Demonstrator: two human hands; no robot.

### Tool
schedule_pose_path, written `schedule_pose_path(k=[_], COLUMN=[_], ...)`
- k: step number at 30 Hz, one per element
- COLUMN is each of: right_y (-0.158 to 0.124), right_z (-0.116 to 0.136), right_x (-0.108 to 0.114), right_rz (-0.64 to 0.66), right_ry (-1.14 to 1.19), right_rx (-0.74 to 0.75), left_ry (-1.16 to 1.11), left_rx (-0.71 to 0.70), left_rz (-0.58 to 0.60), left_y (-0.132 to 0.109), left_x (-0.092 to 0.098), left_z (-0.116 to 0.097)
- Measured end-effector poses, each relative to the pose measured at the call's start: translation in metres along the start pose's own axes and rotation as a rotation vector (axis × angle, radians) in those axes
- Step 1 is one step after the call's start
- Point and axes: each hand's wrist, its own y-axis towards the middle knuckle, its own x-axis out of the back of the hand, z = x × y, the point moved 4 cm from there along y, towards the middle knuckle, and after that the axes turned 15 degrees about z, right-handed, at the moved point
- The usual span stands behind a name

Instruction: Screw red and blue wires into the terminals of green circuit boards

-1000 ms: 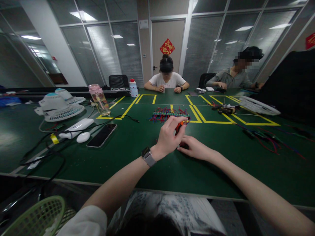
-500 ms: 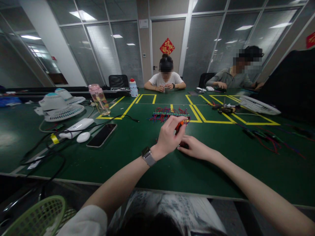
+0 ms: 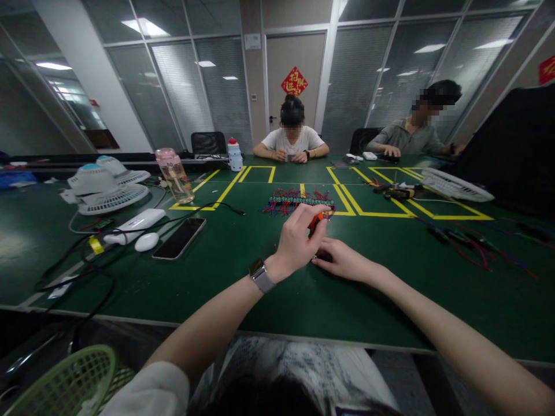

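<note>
My left hand (image 3: 299, 234), with a watch on its wrist, is closed around an orange-and-black screwdriver (image 3: 318, 221), held roughly upright; its tip is hidden. Just below and to the right, my right hand (image 3: 340, 257) rests low on the green table (image 3: 243, 289), its fingers curled in. A small dark thing (image 3: 323, 255) shows beside its thumb and fingers, mostly covered, and I cannot make out what it is. Beyond my left hand lies a row of small green circuit boards (image 3: 295, 200) with red and blue wires.
To the left are a phone (image 3: 180, 238), a white mouse-shaped case (image 3: 147, 242), a power strip (image 3: 136, 225), black cables, a pink-lided bottle (image 3: 176, 176) and white fans (image 3: 106, 190). More wired boards (image 3: 463, 237) and tools (image 3: 401, 192) lie right. Two people sit across the table.
My hands and the screwdriver hold nearly the same place. Across the table, the person in white has moved their hands slightly apart, and the person in grey has shifted a little.
</note>
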Motion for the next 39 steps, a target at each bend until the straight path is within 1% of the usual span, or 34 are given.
schedule_pose_path(k=[17,39], right_y=[-0.0007,0.0002], right_z=[0.0030,0.0008], right_x=[0.0025,0.0002], right_rz=[0.004,0.013], right_ry=[-0.010,-0.009], right_rx=[-0.008,-0.012], left_ry=[0.017,-0.009], left_rx=[0.002,-0.008], left_rz=[0.007,0.005], left_y=[-0.0006,-0.0007], left_x=[-0.0008,-0.0003], left_z=[0.0000,-0.0022])
